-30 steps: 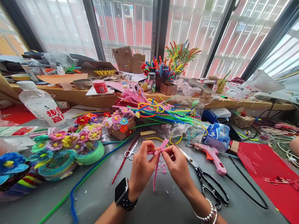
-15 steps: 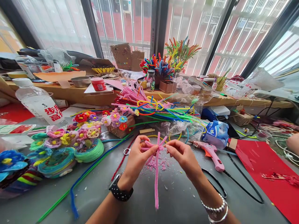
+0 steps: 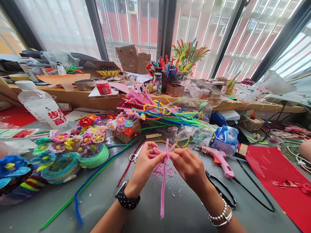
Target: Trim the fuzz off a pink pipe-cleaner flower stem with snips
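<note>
Pink pipe cleaners [image 3: 163, 191] cross at a centre between my two hands, with short arms fanning upward and one long stem hanging down. My left hand [image 3: 145, 165] pinches them at the crossing from the left, thumb on top. My right hand [image 3: 188, 165] has its fingers closed at the right side of the same crossing; its fingertips partly hide the joint. Pink fuzz clippings [image 3: 167, 170] lie on the grey table beneath. Scissors [image 3: 136, 154] rest just behind my left hand, partly covered by it.
A pink glue gun [image 3: 220, 160] and black-handled pliers [image 3: 222, 191] lie to the right, near red sheets [image 3: 279, 181]. Pipe-cleaner flowers in pots [image 3: 94, 157] crowd the left, beside a water bottle [image 3: 43, 106]. Behind is a heap of coloured pipe cleaners [image 3: 165, 111].
My right hand has moved left and turned inward, its fingers now at the crossing of the pink pipe cleaners. My left hand keeps its pinch. The view has shifted slightly.
</note>
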